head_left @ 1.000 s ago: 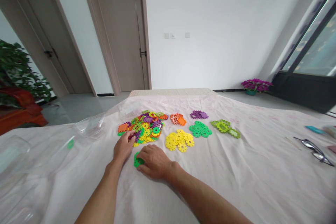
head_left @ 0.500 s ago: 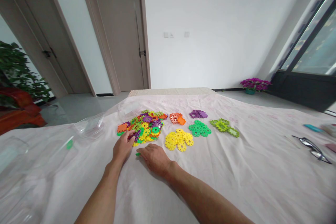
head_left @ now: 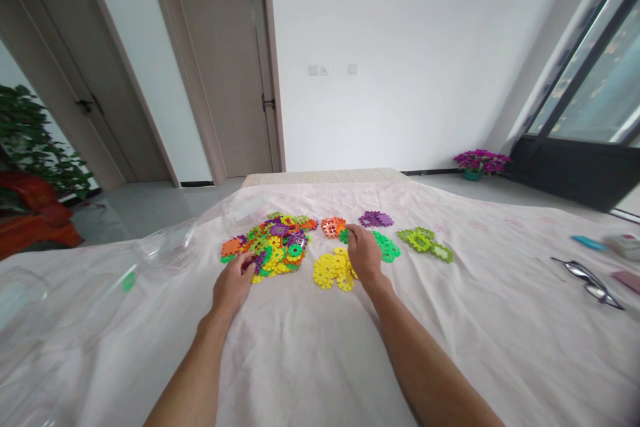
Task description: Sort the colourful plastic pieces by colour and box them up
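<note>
My right hand (head_left: 364, 253) is closed on a green snowflake disc (head_left: 343, 235), whose edge shows at the fingertips. It hovers between the yellow snowflake discs (head_left: 326, 270) and the flat group of green discs (head_left: 387, 247), partly covering both. My left hand (head_left: 233, 283) rests at the near left edge of a mixed heap of plastic pieces (head_left: 277, 247). Its thumb and fingers are apart, beside a purple piece (head_left: 260, 260); whether they touch it is hard to see.
Orange (head_left: 333, 227), purple (head_left: 375, 219) and lime-green square pieces (head_left: 425, 242) lie in separate groups behind and to the right. Clear plastic containers (head_left: 167, 243) stand at the left. Glasses (head_left: 587, 281) and a blue object (head_left: 590, 242) lie at the far right of the cloth (head_left: 480, 340).
My right hand has moved right and away from me, carrying the green disc from the front of the heap to the green group. My left hand has stayed at the heap.
</note>
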The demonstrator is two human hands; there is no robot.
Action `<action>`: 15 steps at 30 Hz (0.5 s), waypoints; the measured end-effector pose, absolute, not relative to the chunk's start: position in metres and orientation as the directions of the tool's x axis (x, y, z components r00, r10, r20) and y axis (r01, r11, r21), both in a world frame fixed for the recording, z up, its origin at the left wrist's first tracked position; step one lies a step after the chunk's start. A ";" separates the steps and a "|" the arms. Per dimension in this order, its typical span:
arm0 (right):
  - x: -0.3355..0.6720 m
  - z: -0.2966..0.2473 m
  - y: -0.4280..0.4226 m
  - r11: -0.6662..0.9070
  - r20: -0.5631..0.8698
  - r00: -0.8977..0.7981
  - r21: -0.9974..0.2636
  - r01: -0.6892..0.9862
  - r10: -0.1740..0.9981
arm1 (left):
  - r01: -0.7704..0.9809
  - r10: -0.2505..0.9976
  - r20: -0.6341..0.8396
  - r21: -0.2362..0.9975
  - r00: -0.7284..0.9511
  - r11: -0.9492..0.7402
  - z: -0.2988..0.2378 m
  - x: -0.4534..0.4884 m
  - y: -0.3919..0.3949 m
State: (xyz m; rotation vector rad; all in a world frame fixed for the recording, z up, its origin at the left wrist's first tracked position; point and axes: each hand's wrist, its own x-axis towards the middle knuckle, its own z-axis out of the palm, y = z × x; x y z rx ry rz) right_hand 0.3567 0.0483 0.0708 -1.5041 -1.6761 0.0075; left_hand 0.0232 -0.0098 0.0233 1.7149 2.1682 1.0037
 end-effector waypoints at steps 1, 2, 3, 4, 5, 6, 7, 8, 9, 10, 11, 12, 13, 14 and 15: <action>0.368 0.071 0.052 0.215 0.552 0.153 -0.545 0.811 0.819 | 0.779 0.919 0.246 0.620 -0.307 0.094 0.023 0.023 -0.010; 0.379 0.070 0.055 0.153 0.526 0.211 -0.565 0.811 0.824 | 0.775 0.920 0.246 0.626 -0.306 0.090 0.023 0.023 -0.010; 0.389 0.069 0.057 0.092 0.500 0.264 -0.580 0.810 0.824 | 0.771 0.920 0.247 0.632 -0.304 0.085 0.023 0.024 -0.010; 0.398 0.068 0.059 0.044 0.485 0.304 -0.582 0.812 0.820 | 0.768 0.921 0.247 0.636 -0.303 0.082 0.024 0.024 -0.010; 0.405 0.067 0.060 0.005 0.484 0.336 -0.576 0.817 0.808 | 0.766 0.921 0.247 0.638 -0.302 0.080 0.024 0.024 -0.010; 0.410 0.066 0.061 -0.018 0.498 0.359 -0.565 0.825 0.790 | 0.764 0.921 0.246 0.640 -0.302 0.080 0.024 0.024 -0.010; 0.414 0.066 0.061 -0.023 0.523 0.368 -0.553 0.833 0.769 | 0.763 0.921 0.244 0.641 -0.303 0.082 0.024 0.024 -0.010; 0.414 0.067 0.061 -0.004 0.556 0.363 -0.543 0.840 0.748 | 0.762 0.921 0.242 0.643 -0.306 0.084 0.024 0.024 -0.010; 0.411 0.068 0.061 0.040 0.590 0.344 -0.540 0.841 0.730 | 0.759 0.920 0.241 0.645 -0.308 0.085 0.024 0.024 -0.009; 0.406 0.070 0.059 0.109 0.619 0.308 -0.542 0.833 0.722 | 0.757 0.920 0.240 0.648 -0.311 0.087 0.024 0.023 -0.009; 0.397 0.072 0.057 0.197 0.642 0.253 -0.544 0.816 0.723 | 0.756 0.919 0.240 0.649 -0.313 0.088 0.024 0.023 -0.009; 0.385 0.073 0.053 0.301 0.663 0.178 -0.541 0.785 0.727 | 0.755 0.918 0.241 0.650 -0.313 0.087 0.024 0.023 -0.009; 0.370 0.075 0.048 0.396 0.667 0.088 -0.537 0.745 0.740 | 0.753 0.919 0.245 0.653 -0.310 0.080 0.023 0.022 -0.009; 0.354 0.076 0.041 0.478 0.661 -0.014 -0.528 0.703 0.750 | 0.749 0.918 0.252 0.659 -0.306 0.068 0.022 0.021 -0.009; 0.338 0.075 0.032 0.557 0.647 -0.138 -0.505 0.659 0.750 | 0.739 0.916 0.265 0.672 -0.302 0.050 0.022 0.021 -0.009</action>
